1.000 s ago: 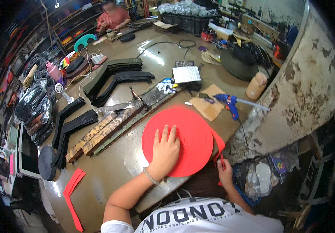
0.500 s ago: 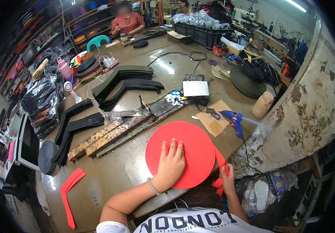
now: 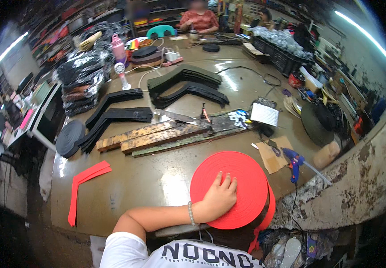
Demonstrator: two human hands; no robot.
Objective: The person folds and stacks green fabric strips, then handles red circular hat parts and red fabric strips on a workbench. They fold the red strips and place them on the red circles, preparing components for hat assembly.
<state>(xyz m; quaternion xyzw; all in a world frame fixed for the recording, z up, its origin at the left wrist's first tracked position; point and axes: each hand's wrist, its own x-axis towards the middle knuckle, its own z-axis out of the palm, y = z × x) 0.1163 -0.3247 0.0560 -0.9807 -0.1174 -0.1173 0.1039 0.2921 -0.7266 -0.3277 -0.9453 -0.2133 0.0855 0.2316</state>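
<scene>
A large flat roll of red webbing (image 3: 246, 187) lies at the front edge of the table. On top of it rests my left hand (image 3: 219, 198), palm down with the fingers loosely spread. A loose end of the red webbing (image 3: 268, 219) comes off the roll's right side and hangs down past the table edge. My right hand is out of sight. To the left, a few bent red strips (image 3: 83, 181) lie in an angled stack on the table.
Behind the roll is a cutting jig of worn wooden bars (image 3: 157, 136). A blue glue gun (image 3: 295, 163) sits beside cardboard (image 3: 274, 154) at the right. Black strips (image 3: 117, 117), olive strips (image 3: 184, 76) and a dark roll (image 3: 71, 138) lie farther left. Across the table sits a person (image 3: 199, 20).
My right hand, which held the webbing's loose end, has left the view, and that end now hangs lower. My left hand stays on the roll. The whole view has shifted.
</scene>
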